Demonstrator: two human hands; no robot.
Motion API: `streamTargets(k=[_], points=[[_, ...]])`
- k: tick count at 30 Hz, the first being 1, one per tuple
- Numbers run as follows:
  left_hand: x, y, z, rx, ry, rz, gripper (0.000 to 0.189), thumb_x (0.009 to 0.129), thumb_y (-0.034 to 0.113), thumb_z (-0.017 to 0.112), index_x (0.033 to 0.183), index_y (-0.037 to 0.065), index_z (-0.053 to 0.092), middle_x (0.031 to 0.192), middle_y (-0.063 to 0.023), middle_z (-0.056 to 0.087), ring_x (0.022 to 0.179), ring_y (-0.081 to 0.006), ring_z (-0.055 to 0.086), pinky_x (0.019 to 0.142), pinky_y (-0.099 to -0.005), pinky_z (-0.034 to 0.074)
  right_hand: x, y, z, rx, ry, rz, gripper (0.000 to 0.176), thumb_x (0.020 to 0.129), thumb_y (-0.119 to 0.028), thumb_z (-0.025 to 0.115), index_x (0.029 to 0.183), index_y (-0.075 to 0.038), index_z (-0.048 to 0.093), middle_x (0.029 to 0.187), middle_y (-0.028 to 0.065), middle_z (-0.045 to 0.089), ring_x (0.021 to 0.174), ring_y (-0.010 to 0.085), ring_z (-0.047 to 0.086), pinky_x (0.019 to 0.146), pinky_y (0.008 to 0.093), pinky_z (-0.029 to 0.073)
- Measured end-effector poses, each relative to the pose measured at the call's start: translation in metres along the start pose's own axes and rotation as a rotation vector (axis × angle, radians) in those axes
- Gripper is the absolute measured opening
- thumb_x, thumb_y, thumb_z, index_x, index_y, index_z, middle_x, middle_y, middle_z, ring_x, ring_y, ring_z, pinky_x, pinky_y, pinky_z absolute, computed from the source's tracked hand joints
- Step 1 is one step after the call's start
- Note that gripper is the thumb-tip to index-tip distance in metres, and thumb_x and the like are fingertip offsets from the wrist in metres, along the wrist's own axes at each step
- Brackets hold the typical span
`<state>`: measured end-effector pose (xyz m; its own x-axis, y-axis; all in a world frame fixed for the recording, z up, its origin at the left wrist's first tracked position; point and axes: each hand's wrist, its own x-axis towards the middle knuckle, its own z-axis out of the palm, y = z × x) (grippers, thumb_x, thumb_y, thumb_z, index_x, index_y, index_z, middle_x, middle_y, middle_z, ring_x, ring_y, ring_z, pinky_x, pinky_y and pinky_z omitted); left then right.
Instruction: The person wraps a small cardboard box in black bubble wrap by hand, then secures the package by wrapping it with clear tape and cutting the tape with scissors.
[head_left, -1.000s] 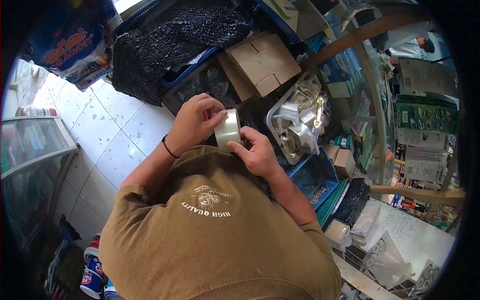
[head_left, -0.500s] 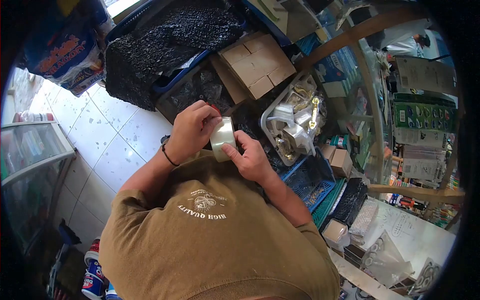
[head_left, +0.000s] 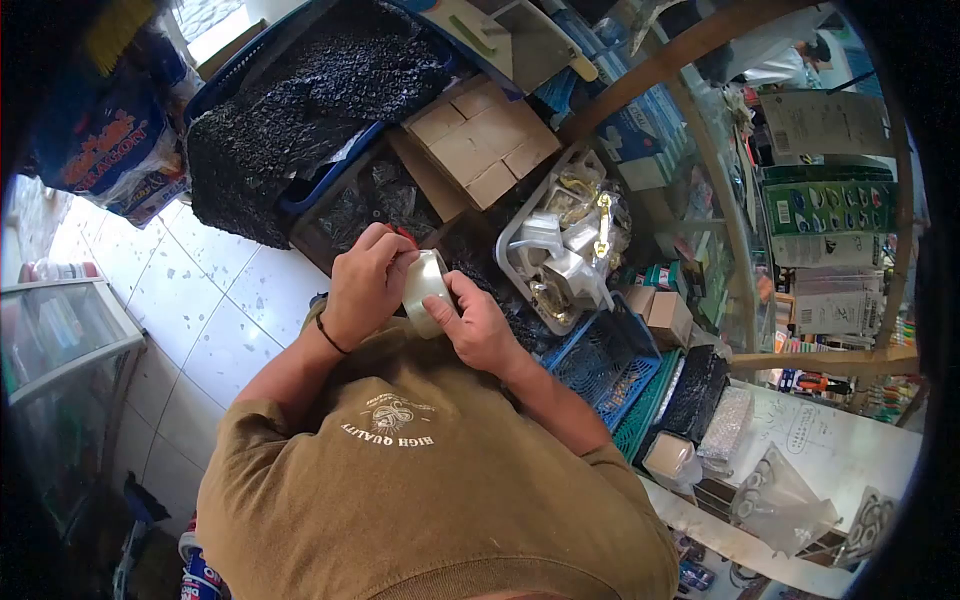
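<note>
Both my hands hold a roll of clear packing tape (head_left: 424, 290) in front of my chest. My left hand (head_left: 364, 286) grips the roll from the left with fingers curled over its top edge; a thin black band is on that wrist. My right hand (head_left: 468, 322) holds it from the right, thumb pressed on the roll's outer face. Beneath the hands is my olive-brown T-shirt (head_left: 430, 490) with white print.
A grey tray (head_left: 515, 240) of bagged hardware sits right of the hands, cardboard boxes (head_left: 478, 142) behind it, and a black bag-covered crate (head_left: 300, 110) at upper left. Blue and green baskets (head_left: 610, 365), a glass counter (head_left: 800, 450) at right, white tiled floor (head_left: 200, 310) at left.
The hands and tape roll drifted slightly left and down in view, closer to my chest. The right thumb slid across the roll's face. The view shifted a little.
</note>
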<state>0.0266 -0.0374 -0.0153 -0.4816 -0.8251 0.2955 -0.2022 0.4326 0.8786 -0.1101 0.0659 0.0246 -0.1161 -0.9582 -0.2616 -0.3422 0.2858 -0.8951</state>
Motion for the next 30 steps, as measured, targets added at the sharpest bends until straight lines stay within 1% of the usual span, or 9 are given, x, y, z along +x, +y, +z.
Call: streamTargets(k=[4, 6, 7, 9, 16, 25, 27, 28, 30], points=[[-0.002, 0.000, 0.003, 0.035, 0.033, 0.041, 0.003, 0.081, 0.005, 0.062, 0.083, 0.005, 0.060, 0.080, -0.0096, 0.057, 0.065, -0.0298, 0.060, 0.054, -0.0367, 0.049, -0.001, -0.002, 0.000, -0.010, -0.006, 0.043, 0.028, 0.094, -0.028, 0.055, 0.098, 0.000, 0.053, 0.079, 0.0044, 0.056, 0.072, 0.0102, 0.048, 0.065, 0.0273, 0.043], [-0.003, 0.000, 0.005, 0.047, 0.075, 0.029, 0.004, 0.081, 0.006, 0.061, 0.084, 0.005, 0.059, 0.082, -0.0094, 0.057, 0.066, -0.0300, 0.060, 0.054, -0.0368, 0.049, 0.000, 0.000, 0.002, -0.001, 0.045, -0.011, 0.030, 0.093, -0.029, 0.054, 0.099, 0.000, 0.051, 0.076, 0.0178, 0.059, 0.066, 0.0276, 0.058, 0.061, 0.0368, 0.045], [-0.004, 0.000, 0.005, 0.047, 0.078, 0.031, 0.004, 0.081, 0.006, 0.061, 0.084, 0.005, 0.059, 0.082, -0.0094, 0.057, 0.066, -0.0300, 0.060, 0.054, -0.0368, 0.049, 0.000, 0.000, 0.002, -0.003, 0.045, -0.013, 0.030, 0.093, -0.029, 0.054, 0.099, 0.000, 0.051, 0.076, 0.0178, 0.059, 0.066, 0.0276, 0.058, 0.061, 0.0368, 0.045], [-0.005, 0.000, 0.005, 0.061, 0.093, 0.058, 0.005, 0.082, 0.007, 0.061, 0.087, 0.005, 0.059, 0.084, -0.0088, 0.057, 0.066, -0.0294, 0.060, 0.054, -0.0366, 0.049, -0.001, -0.003, 0.003, -0.007, 0.039, 0.028, 0.030, 0.095, -0.030, 0.053, 0.099, -0.001, 0.053, 0.079, 0.0062, 0.057, 0.071, 0.0112, 0.050, 0.065, 0.0282, 0.044], [-0.008, 0.003, 0.003, 0.126, 0.185, 0.126, 0.006, 0.084, 0.009, 0.061, 0.089, 0.007, 0.058, 0.084, -0.0076, 0.056, 0.065, -0.0279, 0.059, 0.054, -0.0360, 0.049, 0.003, -0.014, 0.007, -0.059, 0.087, 0.012, 0.031, 0.095, -0.032, 0.053, 0.098, -0.001, 0.053, 0.077, 0.0066, 0.058, 0.069, 0.0113, 0.051, 0.063, 0.0297, 0.044], [-0.002, -0.001, -0.010, 0.053, 0.037, 0.056, 0.004, 0.082, 0.009, 0.061, 0.086, 0.007, 0.059, 0.083, -0.0084, 0.056, 0.066, -0.0293, 0.060, 0.055, -0.0378, 0.049, 0.006, 0.004, 0.011, -0.107, 0.049, 0.143, 0.030, 0.093, -0.030, 0.057, 0.097, -0.001, 0.055, 0.073, 0.0077, 0.059, 0.067, 0.0118, 0.051, 0.062, 0.0292, 0.044], [0.000, 0.001, -0.015, 0.056, 0.005, 0.076, 0.004, 0.082, 0.009, 0.061, 0.084, 0.007, 0.060, 0.081, -0.0075, 0.056, 0.064, -0.0283, 0.060, 0.055, -0.0367, 0.049, 0.006, 0.001, 0.014, -0.161, 0.173, 0.043, 0.031, 0.090, -0.029, 0.060, 0.100, 0.000, 0.054, 0.081, 0.0101, 0.058, 0.070, 0.0141, 0.054, 0.066, 0.0301, 0.045], [0.000, 0.003, -0.016, 0.055, 0.007, 0.078, 0.004, 0.082, 0.009, 0.061, 0.084, 0.007, 0.060, 0.081, -0.0075, 0.056, 0.064, -0.0283, 0.060, 0.055, -0.0367, 0.049, 0.007, -0.001, 0.015, -0.163, 0.173, 0.041, 0.031, 0.090, -0.029, 0.060, 0.100, 0.000, 0.054, 0.081, 0.0101, 0.058, 0.070, 0.0141, 0.054, 0.066, 0.0301, 0.045], [0.000, 0.005, -0.017, 0.119, 0.081, 0.111, 0.004, 0.080, 0.010, 0.063, 0.081, 0.008, 0.061, 0.078, -0.0064, 0.056, 0.063, -0.0266, 0.060, 0.053, -0.0353, 0.047, 0.010, -0.004, 0.018, -0.287, 0.330, -0.140, 0.033, 0.086, -0.026, 0.065, 0.103, -0.001, 0.053, 0.096, 0.0134, 0.054, 0.083, 0.0219, 0.056, 0.074, 0.0347, 0.046]])
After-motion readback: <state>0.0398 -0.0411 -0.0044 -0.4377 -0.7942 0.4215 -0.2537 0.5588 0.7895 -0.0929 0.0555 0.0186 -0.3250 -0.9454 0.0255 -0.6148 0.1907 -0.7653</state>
